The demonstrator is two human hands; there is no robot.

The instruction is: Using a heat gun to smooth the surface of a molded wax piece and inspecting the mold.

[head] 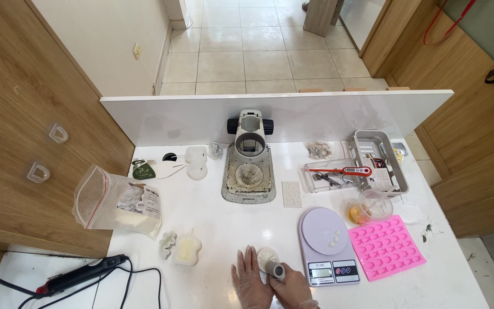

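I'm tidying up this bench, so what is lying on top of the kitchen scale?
A few small white pieces lie on the round pale platform of the kitchen scale, right of centre. What they are is too small to tell. Nothing covers the platform; the right hand is beside it.

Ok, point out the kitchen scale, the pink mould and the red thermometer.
kitchen scale (322, 230), head view, round weighing plate.
pink mould (386, 247), head view, middle of the tray.
red thermometer (357, 170), head view, red handle.
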